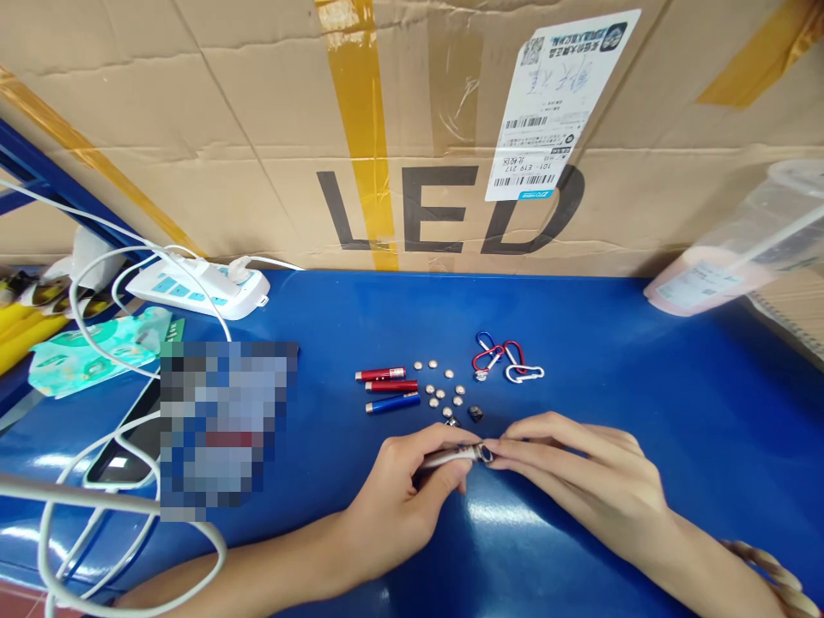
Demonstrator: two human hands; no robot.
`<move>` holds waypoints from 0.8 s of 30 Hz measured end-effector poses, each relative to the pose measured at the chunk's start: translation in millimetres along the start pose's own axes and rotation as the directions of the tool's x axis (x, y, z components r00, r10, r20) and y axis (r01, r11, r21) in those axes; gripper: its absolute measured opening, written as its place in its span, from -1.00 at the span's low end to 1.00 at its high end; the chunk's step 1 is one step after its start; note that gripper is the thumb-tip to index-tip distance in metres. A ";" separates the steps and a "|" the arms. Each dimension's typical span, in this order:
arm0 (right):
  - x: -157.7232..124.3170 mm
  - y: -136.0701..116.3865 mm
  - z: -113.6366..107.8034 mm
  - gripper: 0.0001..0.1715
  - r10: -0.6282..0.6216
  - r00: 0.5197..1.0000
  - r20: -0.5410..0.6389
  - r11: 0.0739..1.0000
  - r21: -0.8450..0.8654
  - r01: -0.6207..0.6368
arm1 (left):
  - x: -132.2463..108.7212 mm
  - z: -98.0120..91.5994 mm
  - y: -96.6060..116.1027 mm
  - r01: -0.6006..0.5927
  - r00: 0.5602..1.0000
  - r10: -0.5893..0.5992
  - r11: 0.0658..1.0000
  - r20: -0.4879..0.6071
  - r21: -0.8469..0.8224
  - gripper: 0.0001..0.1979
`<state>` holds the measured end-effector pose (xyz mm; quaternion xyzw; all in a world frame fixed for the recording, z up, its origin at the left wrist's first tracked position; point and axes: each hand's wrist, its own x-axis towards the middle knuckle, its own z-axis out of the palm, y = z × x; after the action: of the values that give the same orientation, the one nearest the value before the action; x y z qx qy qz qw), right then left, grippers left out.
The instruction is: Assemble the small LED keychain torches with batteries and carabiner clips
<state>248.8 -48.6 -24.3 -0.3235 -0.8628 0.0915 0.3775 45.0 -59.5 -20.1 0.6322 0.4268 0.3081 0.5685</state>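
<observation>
My left hand [412, 489] is closed around a small silver flashlight tube [451, 457], whose open-looking end points right. The fingertips of my right hand [579, 472] are pinched together at that end; what they hold, if anything, is hidden. Just beyond my hands lie several button cells [440, 394] and a small black part [475, 414]. A shiny metal piece [452, 421] shows partly behind my left fingers. Left of the cells are two red tubes [391, 386] and a blue tube [392, 403], side by side. Several carabiners [508, 356] in blue, red and silver lie behind my right hand.
A large cardboard box [257, 154] stands along the table's back edge. At left are a white power strip [193, 287], looping white cables [96, 506], a green packet [99, 352] and a partly blurred-out patch. A pinkish translucent container [708, 279] stands at right on the blue table [579, 318].
</observation>
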 end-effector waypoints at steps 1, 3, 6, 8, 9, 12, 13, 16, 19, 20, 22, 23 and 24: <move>0.4 -0.2 -0.1 -0.84 0.003 1.000 -0.001 1.000 0.001 -0.003 | 0.2 -0.5 -0.3 -0.006 1.000 0.006 1.000 0.008 0.011 -0.77; 1.5 -0.8 -0.3 -0.85 0.012 1.000 -0.009 1.000 0.004 -0.012 | 1.0 -1.6 -1.5 -0.017 1.000 0.016 0.999 0.025 0.034 -0.77; 2.9 -1.5 -0.1 -0.85 0.022 1.000 -0.020 1.000 0.006 -0.022 | 2.3 -2.7 -4.2 -0.037 0.998 0.034 0.998 0.044 0.055 -0.76; 3.3 -1.5 0.4 -0.85 0.027 0.999 -0.018 1.000 0.009 -0.027 | 2.9 -3.0 -6.1 -0.053 0.997 0.050 0.997 0.050 0.059 -0.75; 3.3 -1.4 0.8 -0.86 0.029 0.999 -0.018 1.000 0.012 -0.029 | 3.0 -3.1 -6.8 -0.061 0.997 0.058 0.996 0.054 0.060 -0.75; 2.9 -1.4 2.2 -0.87 0.039 0.999 -0.030 0.999 0.026 -0.038 | 2.9 -3.5 -8.0 -0.082 0.995 0.078 0.994 0.066 0.071 -0.75; 2.9 -1.7 2.7 -0.87 0.044 0.998 -0.035 0.999 0.031 -0.043 | 2.9 -3.8 -8.0 -0.088 0.994 0.083 0.993 0.070 0.075 -0.74; 3.1 -3.5 3.8 -0.88 0.074 0.996 -0.053 0.997 0.041 -0.072 | 3.4 -4.6 -7.6 -0.103 0.993 0.097 0.991 0.070 0.085 -0.74; 3.9 -5.4 4.4 -0.87 0.122 0.991 -0.059 0.990 0.073 -0.118 | 3.7 -5.0 -6.8 -0.113 0.992 0.107 0.989 0.061 0.101 -0.74; 4.2 -5.8 4.5 -0.85 0.135 0.989 -0.056 0.987 0.093 -0.130 | 3.5 -4.8 -6.6 -0.115 0.992 0.109 0.988 0.058 0.107 -0.74; 4.8 -6.1 4.5 -0.83 0.152 0.987 -0.051 0.979 0.145 -0.143 | 2.9 -4.1 -6.3 -0.122 0.992 0.116 0.986 0.056 0.114 -0.74; 5.1 -6.2 4.5 -0.82 0.158 0.986 -0.049 0.974 0.171 -0.148 | 2.6 -3.6 -6.2 -0.125 0.991 0.119 0.985 0.057 0.116 -0.74; 5.3 -6.2 4.7 -0.82 0.165 0.985 -0.048 0.968 0.197 -0.153 | 2.2 -3.0 -6.1 -0.129 0.991 0.123 0.985 0.056 0.116 -0.74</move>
<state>239.8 -49.7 -22.0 -0.3562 -0.8086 0.1942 0.4262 42.2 -56.2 -25.9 0.6979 0.3898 0.3020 0.5193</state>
